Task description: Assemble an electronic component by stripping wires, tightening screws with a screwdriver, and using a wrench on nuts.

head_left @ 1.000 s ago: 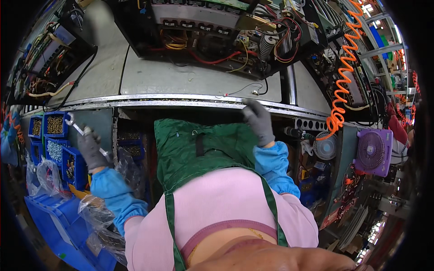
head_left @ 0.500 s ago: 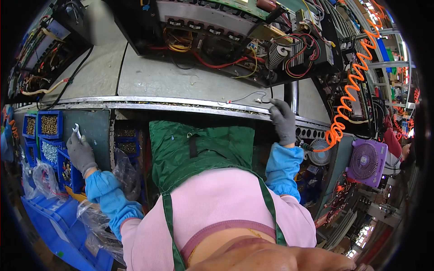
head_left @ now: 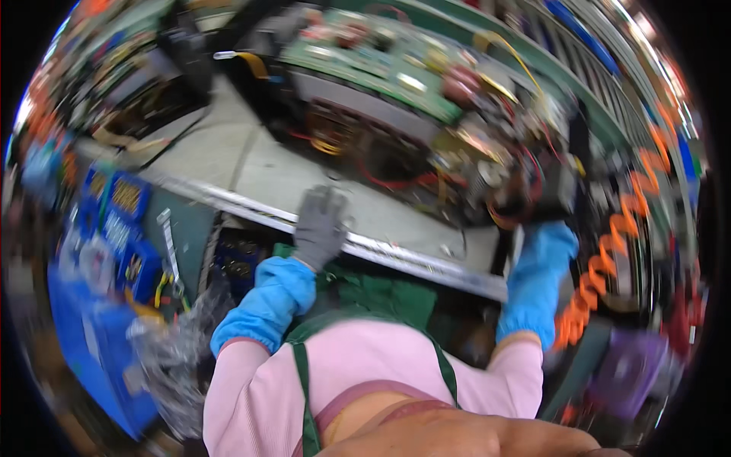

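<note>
My left hand (head_left: 321, 225), in a grey glove, rests over the metal edge strip (head_left: 396, 255) of the bench. Its fingers stretch toward the electronic unit and nothing shows in them. A wrench (head_left: 171, 247) lies on the dark green surface to the left, away from that hand. My right arm, in a blue sleeve (head_left: 537, 278), reaches up to the right end of the unit. The right hand is hidden there among dark parts and blur. The opened electronic unit (head_left: 373, 107) has a green circuit board on top and red and yellow wires along its front.
Blue bins (head_left: 128, 196) of small fasteners stand at the left, near a large blue crate (head_left: 99, 335) and clear plastic bags (head_left: 179, 358). Another opened unit (head_left: 145, 91) sits at the far left. An orange coiled hose (head_left: 609, 251) hangs at right, beside a purple fan (head_left: 628, 369).
My left hand has let go of the wrench and moved right to the bench edge. My right arm has reached forward to the unit. The whole view has turned and blurred.
</note>
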Tool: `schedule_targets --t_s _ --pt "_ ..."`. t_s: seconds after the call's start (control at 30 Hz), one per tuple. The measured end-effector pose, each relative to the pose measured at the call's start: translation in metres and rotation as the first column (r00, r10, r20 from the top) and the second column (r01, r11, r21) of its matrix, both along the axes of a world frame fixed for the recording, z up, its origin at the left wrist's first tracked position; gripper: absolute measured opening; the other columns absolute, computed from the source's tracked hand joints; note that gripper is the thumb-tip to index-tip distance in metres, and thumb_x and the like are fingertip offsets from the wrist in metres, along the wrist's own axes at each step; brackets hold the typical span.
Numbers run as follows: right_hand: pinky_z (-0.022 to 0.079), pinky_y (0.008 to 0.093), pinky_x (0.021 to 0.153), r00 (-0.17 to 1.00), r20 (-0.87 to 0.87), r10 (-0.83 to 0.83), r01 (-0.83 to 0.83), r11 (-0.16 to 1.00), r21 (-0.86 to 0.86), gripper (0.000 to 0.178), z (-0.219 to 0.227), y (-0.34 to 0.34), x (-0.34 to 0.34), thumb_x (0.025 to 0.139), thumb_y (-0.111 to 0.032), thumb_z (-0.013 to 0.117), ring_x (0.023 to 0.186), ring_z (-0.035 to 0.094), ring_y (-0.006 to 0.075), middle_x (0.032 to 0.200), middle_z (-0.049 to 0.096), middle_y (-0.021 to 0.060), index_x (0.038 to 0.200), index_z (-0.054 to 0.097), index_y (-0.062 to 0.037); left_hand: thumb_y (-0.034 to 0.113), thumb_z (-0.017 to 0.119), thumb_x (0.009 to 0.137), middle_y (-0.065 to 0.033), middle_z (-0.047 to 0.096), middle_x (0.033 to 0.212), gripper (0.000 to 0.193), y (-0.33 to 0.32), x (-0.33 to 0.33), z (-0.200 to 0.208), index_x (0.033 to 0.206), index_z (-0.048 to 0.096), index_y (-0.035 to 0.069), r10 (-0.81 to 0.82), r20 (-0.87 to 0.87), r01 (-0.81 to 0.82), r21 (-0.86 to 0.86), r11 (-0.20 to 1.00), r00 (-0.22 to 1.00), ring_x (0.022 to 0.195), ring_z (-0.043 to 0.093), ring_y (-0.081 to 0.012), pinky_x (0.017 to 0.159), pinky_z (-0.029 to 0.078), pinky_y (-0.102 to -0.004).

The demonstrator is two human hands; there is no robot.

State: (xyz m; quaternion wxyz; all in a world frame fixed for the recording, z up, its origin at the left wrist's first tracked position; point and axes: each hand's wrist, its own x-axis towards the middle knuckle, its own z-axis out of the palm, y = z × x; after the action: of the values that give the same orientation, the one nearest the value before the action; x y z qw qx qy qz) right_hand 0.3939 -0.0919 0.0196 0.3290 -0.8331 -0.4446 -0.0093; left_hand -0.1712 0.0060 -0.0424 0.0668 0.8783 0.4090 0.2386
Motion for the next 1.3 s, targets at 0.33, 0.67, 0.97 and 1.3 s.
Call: schedule_targets --t_s 0.33,0.67,0.97,1.3 --pt "0.051 0.0307 0.072 0.987 -0.117 -0.113 0.071 0.947 -0.314 0.028 -0.076 0.085 0.090 0.093 -0.010 0.060 0.083 0.062 0.0182 0.098 0.066 0.0077 0.118 0.062 0.0015 0.028 0.066 0.079 -0.0198 0.052 0.129 0.048 -0.012 0.000 0.024 0.120 0.058 0.005 0.059 -0.014 -0.059 -0.055 0.997 0.998 0.126 0.046 -0.0385 0.114 0.030 -0.0551" --pt "0.050 0.0313 0.076 0.976 -0.164 -0.141 0.079 0.939 -0.335 0.029 -0.090 0.100 0.092 0.093 -0.010 0.060 0.088 0.061 0.0192 0.102 0.064 0.0086 0.119 0.061 0.0018 0.025 0.065 0.076 -0.0200 0.054 0.125 0.047 -0.007 0.006 0.024 0.119 0.058 0.005 0.038 -0.033 -0.039 -0.048 0.998 0.999 0.121 0.048 -0.0395 0.112 0.034 -0.0536" --pt "0.050 0.0319 0.080 0.975 -0.172 -0.140 0.076 0.940 -0.332 0.030 -0.088 0.098 0.083 0.093 -0.009 0.060 0.092 0.060 0.0200 0.106 0.064 0.0095 0.120 0.061 0.0021 0.024 0.065 0.077 -0.0189 0.054 0.125 0.047 -0.009 0.007 0.029 0.120 0.059 0.006 0.052 -0.057 -0.055 -0.060 0.997 0.997 0.121 0.049 -0.0381 0.113 0.034 -0.0531" --pt "0.049 0.0325 0.084 0.976 -0.175 -0.126 0.064 0.945 -0.321 0.031 -0.086 0.097 0.075 0.093 -0.009 0.060 0.097 0.060 0.0209 0.111 0.062 0.0104 0.121 0.060 0.0024 0.025 0.066 0.077 -0.0178 0.054 0.125 0.048 -0.008 0.006 0.026 0.120 0.059 0.006 0.051 -0.056 -0.054 -0.064 0.997 0.997 0.122 0.048 -0.0374 0.113 0.034 -0.0522"
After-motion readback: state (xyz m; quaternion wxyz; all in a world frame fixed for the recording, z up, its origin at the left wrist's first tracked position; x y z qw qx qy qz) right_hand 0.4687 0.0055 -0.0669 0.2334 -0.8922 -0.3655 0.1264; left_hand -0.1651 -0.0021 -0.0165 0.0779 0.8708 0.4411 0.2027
